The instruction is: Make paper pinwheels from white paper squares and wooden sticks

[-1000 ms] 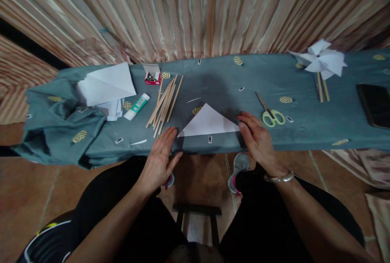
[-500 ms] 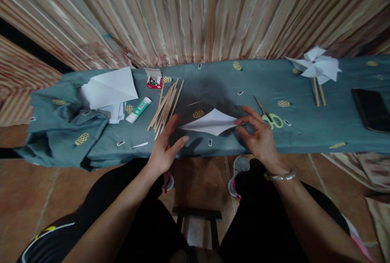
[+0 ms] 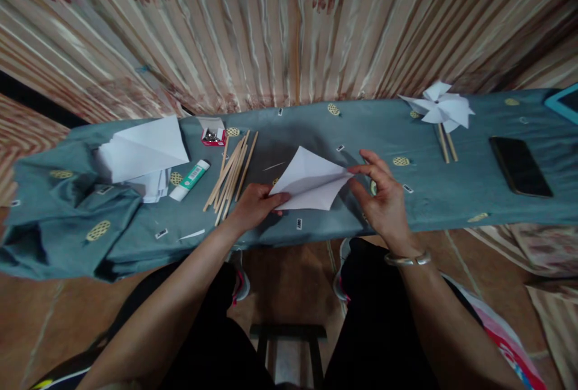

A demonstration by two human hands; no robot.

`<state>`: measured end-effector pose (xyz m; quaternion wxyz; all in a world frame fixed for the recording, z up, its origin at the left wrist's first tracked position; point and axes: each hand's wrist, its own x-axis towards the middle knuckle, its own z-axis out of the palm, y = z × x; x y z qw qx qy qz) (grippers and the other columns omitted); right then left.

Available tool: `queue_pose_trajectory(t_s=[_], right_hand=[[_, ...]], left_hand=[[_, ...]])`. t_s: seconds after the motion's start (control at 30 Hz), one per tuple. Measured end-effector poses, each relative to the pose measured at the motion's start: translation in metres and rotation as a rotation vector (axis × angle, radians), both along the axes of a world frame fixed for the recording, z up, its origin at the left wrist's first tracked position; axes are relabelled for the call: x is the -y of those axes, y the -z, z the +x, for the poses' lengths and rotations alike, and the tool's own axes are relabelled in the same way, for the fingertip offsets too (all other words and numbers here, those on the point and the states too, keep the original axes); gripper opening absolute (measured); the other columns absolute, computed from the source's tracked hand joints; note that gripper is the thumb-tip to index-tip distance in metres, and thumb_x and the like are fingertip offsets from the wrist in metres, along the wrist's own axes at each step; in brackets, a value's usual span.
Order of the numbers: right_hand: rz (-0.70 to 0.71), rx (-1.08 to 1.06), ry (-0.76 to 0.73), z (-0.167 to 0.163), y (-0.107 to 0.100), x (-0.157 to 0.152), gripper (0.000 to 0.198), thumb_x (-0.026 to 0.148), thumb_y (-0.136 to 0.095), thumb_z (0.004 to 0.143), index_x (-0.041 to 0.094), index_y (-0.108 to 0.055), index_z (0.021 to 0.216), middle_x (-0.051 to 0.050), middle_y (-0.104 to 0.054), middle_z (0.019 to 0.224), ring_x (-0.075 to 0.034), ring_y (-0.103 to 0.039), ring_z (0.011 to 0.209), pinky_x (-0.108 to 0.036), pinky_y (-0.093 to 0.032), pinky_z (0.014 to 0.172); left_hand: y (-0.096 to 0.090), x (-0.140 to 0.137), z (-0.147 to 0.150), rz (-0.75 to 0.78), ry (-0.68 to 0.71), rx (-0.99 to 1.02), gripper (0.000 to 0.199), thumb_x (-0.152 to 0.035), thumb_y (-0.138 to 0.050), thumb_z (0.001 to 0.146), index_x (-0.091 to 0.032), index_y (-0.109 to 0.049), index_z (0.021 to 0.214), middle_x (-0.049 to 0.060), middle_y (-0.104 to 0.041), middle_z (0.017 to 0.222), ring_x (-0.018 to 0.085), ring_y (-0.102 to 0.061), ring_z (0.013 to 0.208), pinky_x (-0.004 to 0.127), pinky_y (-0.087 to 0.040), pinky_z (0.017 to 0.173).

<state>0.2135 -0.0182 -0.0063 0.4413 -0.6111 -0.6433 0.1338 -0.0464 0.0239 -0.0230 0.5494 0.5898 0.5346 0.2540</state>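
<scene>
A creased square of white paper (image 3: 309, 180) is held between my two hands above the cloth, its fold running from left to right. At its left corner, my left hand (image 3: 257, 204) pinches it with the thumb on top. The right corner sits between the thumb and fingertips of my right hand (image 3: 382, 197). Scissors with green handles (image 3: 372, 187) are mostly hidden behind the right hand's fingers. Close to my left hand lie several thin wooden sticks (image 3: 232, 176).
The green cloth (image 3: 343, 128) bears a paper stack (image 3: 147, 146), a glue stick (image 3: 189, 180) and a red box (image 3: 214, 136) of small metal pieces. To the right are white paper pinwheels (image 3: 445, 107) on sticks, a phone (image 3: 519, 165) and a blue-edged object (image 3: 564, 104).
My left hand has closed on the paper's left corner. The paper now lies tilted and more opened out. My right hand covers most of the scissors. The view has shifted right.
</scene>
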Motion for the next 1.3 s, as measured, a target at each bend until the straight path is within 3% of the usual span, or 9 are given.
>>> queue_pose_trajectory(t_s=[0.13, 0.27, 0.43, 0.57, 0.7, 0.8, 0.97, 1.07, 1.3], right_hand=[[-0.027, 0.261, 0.171, 0.025, 0.009, 0.003, 0.035, 0.024, -0.050, 0.087, 0.019, -0.061, 0.120, -0.016, -0.064, 0.129, -0.031, -0.060, 0.122, -0.051, -0.052, 0.098], [-0.177, 0.547, 0.236, 0.050, 0.021, 0.012, 0.036, 0.034, -0.048, 0.091, 0.012, -0.066, 0.113, -0.022, -0.071, 0.108, -0.038, -0.067, 0.102, -0.053, -0.052, 0.089], [-0.200, 0.638, 0.234, 0.056, 0.025, 0.017, 0.038, 0.037, -0.045, 0.093, 0.012, -0.068, 0.110, -0.022, -0.071, 0.109, -0.037, -0.068, 0.097, -0.050, -0.053, 0.083], [-0.292, 0.715, 0.301, 0.057, 0.020, 0.016, 0.035, 0.037, -0.051, 0.089, 0.013, -0.069, 0.107, -0.020, -0.074, 0.094, -0.036, -0.070, 0.083, -0.046, -0.053, 0.072], [-0.392, 0.702, 0.331, 0.058, 0.016, 0.012, 0.032, 0.035, -0.057, 0.084, 0.015, -0.071, 0.104, -0.017, -0.076, 0.085, -0.034, -0.071, 0.073, -0.041, -0.050, 0.064], [-0.420, 0.462, 0.372, 0.053, 0.012, 0.008, 0.030, 0.039, -0.063, 0.080, 0.019, -0.073, 0.099, -0.013, -0.077, 0.081, -0.031, -0.071, 0.072, -0.039, -0.049, 0.062], [-0.460, -0.548, 0.162, 0.027, -0.005, 0.002, 0.041, 0.046, -0.084, 0.061, 0.020, -0.072, 0.090, -0.004, -0.074, 0.070, -0.016, -0.063, 0.058, -0.023, -0.041, 0.046], [-0.505, -0.965, 0.042, 0.007, -0.014, 0.002, 0.035, 0.037, -0.089, 0.058, 0.021, -0.073, 0.084, -0.001, -0.072, 0.068, -0.009, -0.057, 0.053, -0.016, -0.036, 0.041], [-0.742, -1.230, -0.159, -0.017, -0.010, 0.010, 0.043, 0.042, -0.093, 0.056, 0.022, -0.077, 0.091, -0.003, -0.075, 0.079, -0.011, -0.067, 0.066, -0.017, -0.055, 0.062]], left_hand=[[-0.003, -0.002, 0.003, 0.108, -0.150, 0.010, 0.037, -0.049, -0.069, 0.068, -0.014, -0.068, 0.059, -0.001, -0.058, 0.051, 0.012, -0.049, 0.050, 0.022, -0.034, 0.049], [-0.011, -0.005, 0.002, 0.276, -0.222, -0.028, 0.034, -0.047, -0.067, 0.073, -0.014, -0.069, 0.064, -0.002, -0.059, 0.054, 0.013, -0.051, 0.053, 0.023, -0.036, 0.050], [-0.014, -0.009, 0.001, 0.413, -0.246, -0.108, 0.030, -0.043, -0.064, 0.078, -0.014, -0.070, 0.070, 0.001, -0.065, 0.062, 0.016, -0.058, 0.061, 0.025, -0.042, 0.056], [-0.015, -0.013, -0.001, 0.505, -0.272, -0.174, 0.029, -0.043, -0.064, 0.080, -0.015, -0.070, 0.073, 0.002, -0.067, 0.065, 0.017, -0.060, 0.063, 0.025, -0.042, 0.058], [-0.017, -0.017, -0.002, 0.494, -0.307, -0.125, 0.026, -0.039, -0.066, 0.080, -0.014, -0.071, 0.074, 0.002, -0.066, 0.065, 0.016, -0.060, 0.063, 0.024, -0.043, 0.057], [-0.017, -0.019, -0.001, 0.434, -0.345, 0.014, 0.025, -0.037, -0.067, 0.079, -0.013, -0.072, 0.074, 0.001, -0.065, 0.066, 0.014, -0.058, 0.062, 0.023, -0.044, 0.056], [-0.012, -0.022, 0.000, 0.396, -0.379, 0.193, 0.026, -0.039, -0.070, 0.074, -0.014, -0.069, 0.066, -0.001, -0.061, 0.057, 0.012, -0.052, 0.053, 0.022, -0.041, 0.049], [-0.012, -0.026, -0.005, 0.440, -0.409, 0.198, 0.026, -0.040, -0.071, 0.074, -0.015, -0.071, 0.069, 0.001, -0.065, 0.061, 0.014, -0.055, 0.055, 0.024, -0.043, 0.050], [-0.021, -0.039, -0.024, 0.635, -0.503, -0.067, 0.025, -0.041, -0.068, 0.080, -0.017, -0.072, 0.076, 0.001, -0.068, 0.064, 0.018, -0.060, 0.059, 0.027, -0.045, 0.054]])
